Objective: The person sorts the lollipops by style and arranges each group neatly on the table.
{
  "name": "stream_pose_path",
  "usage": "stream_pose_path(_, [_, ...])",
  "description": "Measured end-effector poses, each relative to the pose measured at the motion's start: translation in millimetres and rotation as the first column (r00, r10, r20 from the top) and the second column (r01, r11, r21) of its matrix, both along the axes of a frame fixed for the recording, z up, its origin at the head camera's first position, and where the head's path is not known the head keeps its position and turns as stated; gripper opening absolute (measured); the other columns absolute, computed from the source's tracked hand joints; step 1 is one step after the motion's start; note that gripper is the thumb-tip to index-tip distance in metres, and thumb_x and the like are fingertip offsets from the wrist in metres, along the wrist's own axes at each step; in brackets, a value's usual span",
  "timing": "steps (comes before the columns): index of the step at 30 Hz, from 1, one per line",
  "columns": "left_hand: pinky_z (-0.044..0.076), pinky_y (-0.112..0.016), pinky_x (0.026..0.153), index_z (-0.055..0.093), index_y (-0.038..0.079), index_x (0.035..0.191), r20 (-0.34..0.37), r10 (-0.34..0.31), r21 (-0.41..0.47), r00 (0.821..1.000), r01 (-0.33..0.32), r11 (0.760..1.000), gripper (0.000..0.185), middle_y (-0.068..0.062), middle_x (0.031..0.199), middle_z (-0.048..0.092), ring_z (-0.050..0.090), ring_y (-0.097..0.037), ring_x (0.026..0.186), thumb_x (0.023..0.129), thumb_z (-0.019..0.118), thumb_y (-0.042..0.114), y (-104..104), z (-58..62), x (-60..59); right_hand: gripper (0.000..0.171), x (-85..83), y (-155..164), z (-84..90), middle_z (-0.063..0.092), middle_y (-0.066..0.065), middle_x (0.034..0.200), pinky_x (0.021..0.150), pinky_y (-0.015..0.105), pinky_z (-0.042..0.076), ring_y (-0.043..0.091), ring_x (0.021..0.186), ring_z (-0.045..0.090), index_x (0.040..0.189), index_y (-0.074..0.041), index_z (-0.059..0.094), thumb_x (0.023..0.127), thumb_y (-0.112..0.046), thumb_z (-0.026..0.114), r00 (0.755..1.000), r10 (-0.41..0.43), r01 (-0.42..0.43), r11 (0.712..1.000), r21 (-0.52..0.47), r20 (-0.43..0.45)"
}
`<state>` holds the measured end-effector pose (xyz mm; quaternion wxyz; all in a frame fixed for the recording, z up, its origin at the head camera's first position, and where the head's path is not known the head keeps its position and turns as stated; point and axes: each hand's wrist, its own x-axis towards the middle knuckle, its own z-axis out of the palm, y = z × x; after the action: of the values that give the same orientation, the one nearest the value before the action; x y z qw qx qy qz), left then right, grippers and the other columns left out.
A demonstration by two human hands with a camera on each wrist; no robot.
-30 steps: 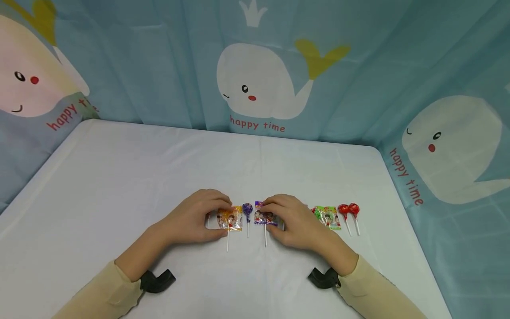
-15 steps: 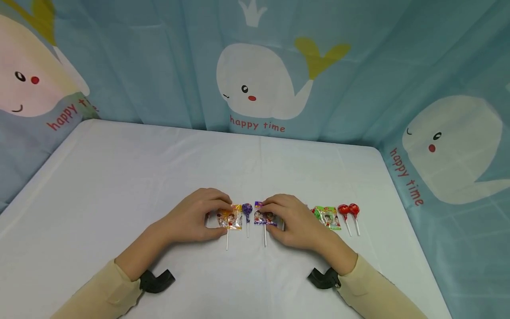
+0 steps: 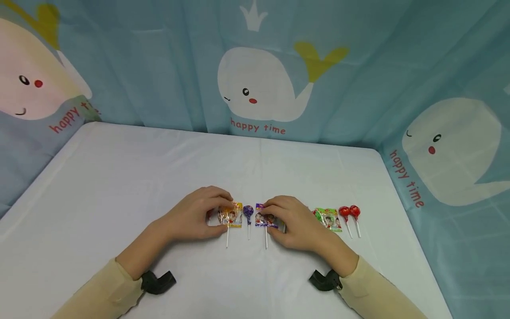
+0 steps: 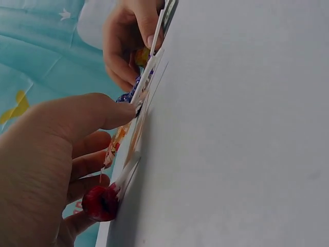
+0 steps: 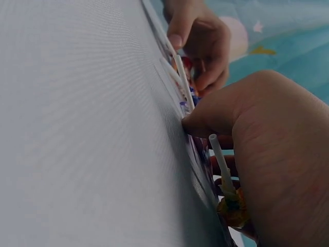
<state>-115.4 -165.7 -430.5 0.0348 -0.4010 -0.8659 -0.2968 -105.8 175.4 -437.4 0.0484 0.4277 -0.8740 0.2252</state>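
Observation:
In the head view my left hand [image 3: 197, 215] holds an orange-wrapped lollipop [image 3: 234, 217] between thumb and fingers at the wrapper's near and far edges. My right hand [image 3: 295, 223] has thumb and fingers around a purple-wrapped lollipop [image 3: 260, 219] in the same way. Between the two hands lies a lollipop with a round purple head [image 3: 248, 211], stick toward me. A red round lollipop [image 4: 101, 204] sits under the left palm in the left wrist view. Beside the right palm, the right wrist view shows a yellowish round lollipop [image 5: 234, 208]. The hands partly cover both wrappers.
To the right of the right hand lies a green-wrapped lollipop [image 3: 330, 218], partly overlapping a round green one. Two red round lollipops [image 3: 354, 211] end the row. Everything rests on a white-covered table [image 3: 159, 168], bordered by a blue whale-print curtain [image 3: 167, 66].
The left hand has shifted slightly away from me, and the orange-wrapped lollipop moved with it. My right hand and the other lollipops keep their places; the head view tilted a little.

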Motion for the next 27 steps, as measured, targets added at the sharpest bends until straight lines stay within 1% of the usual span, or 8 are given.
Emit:
stream_pose_path(4, [0.052,-0.047,0.109,0.080,0.018,0.126,0.005,0.006,0.010,1.000,-0.006,1.000,0.047,0.008,0.133,0.068,0.061,-0.016,0.128,0.082,0.093,0.030,1.6,-0.6,-5.1,0.037,0.4,3.6,-0.4,0.071,0.000,0.135,0.116,0.048,0.048,0.021,0.133,0.062,0.129,-0.016,0.077,0.093,-0.026,0.079,1.000,0.000,0.000,1.000,-0.005,-0.009])
stream_pose_path(8, [0.051,-0.046,0.111,0.080,0.018,0.126,0.013,0.016,0.022,1.000,-0.017,1.000,0.047,0.008,0.134,0.068,0.060,-0.016,0.130,0.082,0.092,0.028,1.8,2.4,-10.1,0.037,0.7,5.0,0.2,0.071,0.000,0.134,0.116,0.049,0.048,0.021,0.132,0.062,0.128,-0.016,0.077,0.093,-0.026,0.079,1.000,-0.004,0.004,1.000,-0.008,0.001])
stream_pose_path(13, [0.052,-0.048,0.111,0.080,0.016,0.127,0.013,0.027,0.041,1.000,-0.028,0.999,0.047,0.005,0.135,0.068,0.060,-0.018,0.131,0.083,0.092,0.025,-1.0,8.1,-17.0,0.036,-0.1,3.5,0.0,0.070,-0.002,0.134,0.117,0.046,0.047,0.019,0.133,0.062,0.128,-0.017,0.076,0.094,-0.026,0.079,1.000,0.000,0.000,1.000,0.000,0.015])
stream_pose_path(17, [0.053,-0.048,0.111,0.080,0.015,0.128,0.021,0.040,0.045,0.999,-0.041,0.998,0.048,0.004,0.135,0.067,0.060,-0.019,0.131,0.083,0.092,0.024,-4.8,9.8,-22.6,0.035,-0.7,1.0,-0.1,0.069,-0.003,0.135,0.119,0.045,0.046,0.018,0.134,0.060,0.129,-0.017,0.076,0.095,-0.027,0.078,1.000,0.006,-0.007,1.000,0.012,0.028])
stream_pose_path(23, [0.052,-0.047,0.111,0.079,0.013,0.128,0.016,0.032,0.067,0.999,-0.033,0.997,0.049,0.003,0.136,0.067,0.060,-0.020,0.131,0.082,0.093,0.021,-7.6,11.9,-33.3,0.035,-0.4,-0.8,1.3,0.069,-0.004,0.136,0.118,0.048,0.047,0.019,0.133,0.061,0.128,-0.017,0.076,0.095,-0.027,0.079,0.999,0.009,-0.009,1.000,0.007,0.031])
stream_pose_path(27, [0.051,-0.047,0.112,0.079,0.013,0.127,0.020,0.035,0.078,0.999,-0.036,0.996,0.047,0.003,0.136,0.067,0.060,-0.021,0.132,0.083,0.093,0.019,-8.4,14.9,-41.0,0.033,-0.8,-0.7,1.8,0.069,-0.004,0.136,0.117,0.048,0.047,0.019,0.133,0.061,0.128,-0.018,0.076,0.096,-0.027,0.079,0.999,0.013,-0.014,1.000,0.009,0.035])
